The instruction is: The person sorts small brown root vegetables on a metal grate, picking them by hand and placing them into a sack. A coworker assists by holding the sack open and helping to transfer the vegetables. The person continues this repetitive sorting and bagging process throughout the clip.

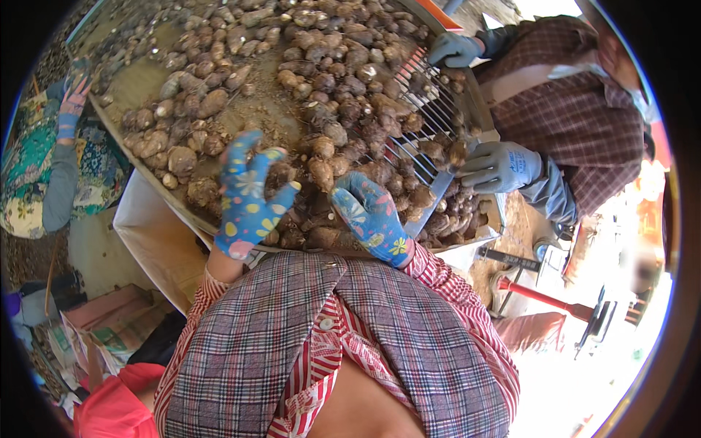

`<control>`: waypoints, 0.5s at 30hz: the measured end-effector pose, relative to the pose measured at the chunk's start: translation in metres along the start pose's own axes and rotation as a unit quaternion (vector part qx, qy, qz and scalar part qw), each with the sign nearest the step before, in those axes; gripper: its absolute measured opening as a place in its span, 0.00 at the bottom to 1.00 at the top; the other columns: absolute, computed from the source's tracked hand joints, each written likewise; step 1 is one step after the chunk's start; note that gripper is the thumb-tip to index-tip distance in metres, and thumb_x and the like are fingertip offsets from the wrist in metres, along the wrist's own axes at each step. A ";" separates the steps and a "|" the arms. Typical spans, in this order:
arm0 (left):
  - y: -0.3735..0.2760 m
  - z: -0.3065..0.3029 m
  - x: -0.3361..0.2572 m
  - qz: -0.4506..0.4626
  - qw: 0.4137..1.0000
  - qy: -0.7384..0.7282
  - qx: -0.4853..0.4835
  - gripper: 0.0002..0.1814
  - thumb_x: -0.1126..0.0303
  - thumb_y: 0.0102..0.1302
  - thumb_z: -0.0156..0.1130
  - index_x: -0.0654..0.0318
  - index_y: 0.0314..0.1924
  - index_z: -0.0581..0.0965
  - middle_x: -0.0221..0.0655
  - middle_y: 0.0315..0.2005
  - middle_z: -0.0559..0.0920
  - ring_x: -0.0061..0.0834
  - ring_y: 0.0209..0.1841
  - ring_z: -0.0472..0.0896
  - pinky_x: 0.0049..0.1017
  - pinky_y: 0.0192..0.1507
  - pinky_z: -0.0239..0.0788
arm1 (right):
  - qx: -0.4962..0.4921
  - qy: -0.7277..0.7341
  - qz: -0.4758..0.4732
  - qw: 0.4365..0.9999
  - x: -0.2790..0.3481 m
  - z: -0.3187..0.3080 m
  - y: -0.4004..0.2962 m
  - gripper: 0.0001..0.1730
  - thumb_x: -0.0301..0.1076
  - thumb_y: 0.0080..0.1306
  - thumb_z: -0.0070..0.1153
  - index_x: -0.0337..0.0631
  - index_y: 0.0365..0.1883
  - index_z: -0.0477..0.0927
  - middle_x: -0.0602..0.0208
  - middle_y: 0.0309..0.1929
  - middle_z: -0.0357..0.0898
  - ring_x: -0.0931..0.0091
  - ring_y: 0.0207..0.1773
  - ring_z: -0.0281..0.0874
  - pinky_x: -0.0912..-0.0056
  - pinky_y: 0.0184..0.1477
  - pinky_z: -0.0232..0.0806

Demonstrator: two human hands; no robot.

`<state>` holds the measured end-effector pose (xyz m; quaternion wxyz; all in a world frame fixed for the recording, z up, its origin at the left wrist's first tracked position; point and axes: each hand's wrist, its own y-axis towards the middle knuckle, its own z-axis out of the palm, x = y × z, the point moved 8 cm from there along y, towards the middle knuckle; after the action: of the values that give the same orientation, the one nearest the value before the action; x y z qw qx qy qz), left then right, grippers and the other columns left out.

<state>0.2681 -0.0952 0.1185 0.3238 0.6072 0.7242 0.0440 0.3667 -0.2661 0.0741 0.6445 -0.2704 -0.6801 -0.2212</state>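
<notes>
My left hand (251,194), in a blue glove with a flower print, is held with its fingers spread over brown taro corms (204,190) near the table's front edge. Between its thumb and forefinger a dark corm shows behind; whether they touch is unclear. My right hand (372,219), in a matching soiled glove, rests at the corms, fingertips bent beside a pale brown corm (321,174). Its palm is hidden, so any grip cannot be told. Many soil-covered corms lie heaped on the sorting table (268,112) before me.
A metal bar grate (419,159) with a flat crossbar (430,205) lies right of my hands. A co-worker's grey-gloved hands (501,167) reach in from the right. Another person's gloved hand (75,101) is at the left edge. A white sheet (159,219) hangs below the table.
</notes>
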 end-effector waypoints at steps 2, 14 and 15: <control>-0.010 0.004 0.026 -0.141 0.950 -0.274 -0.038 0.33 0.50 0.72 0.67 0.63 0.68 0.73 0.39 0.65 0.73 0.36 0.67 0.74 0.40 0.72 0.65 | -0.029 -0.143 -0.180 0.973 0.045 -0.002 0.002 0.17 0.44 0.74 0.63 0.39 0.49 0.80 0.59 0.44 0.81 0.64 0.43 0.81 0.63 0.46 0.74; -0.041 0.088 0.022 -0.357 0.613 -0.695 0.122 0.18 0.54 0.82 0.53 0.62 0.42 0.78 0.37 0.37 0.83 0.31 0.37 0.83 0.30 0.35 0.76 | 0.056 -0.633 -0.137 0.760 -0.056 -0.052 0.068 0.37 0.71 0.70 0.53 0.62 0.71 0.77 0.61 0.78 0.65 0.52 0.83 0.54 0.35 0.76 0.52; -0.043 0.083 0.026 -0.349 0.644 -0.671 0.116 0.17 0.56 0.81 0.54 0.63 0.41 0.79 0.37 0.36 0.83 0.31 0.37 0.84 0.30 0.35 0.78 | 0.076 -0.643 -0.137 0.750 -0.056 -0.051 0.049 0.37 0.70 0.70 0.54 0.62 0.71 0.77 0.62 0.77 0.67 0.53 0.82 0.55 0.36 0.76 0.53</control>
<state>0.2733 -0.1098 0.0230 0.6396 0.2053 0.4658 -0.5759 0.4386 -0.2669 0.0193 0.0368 -0.2026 -0.9781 -0.0284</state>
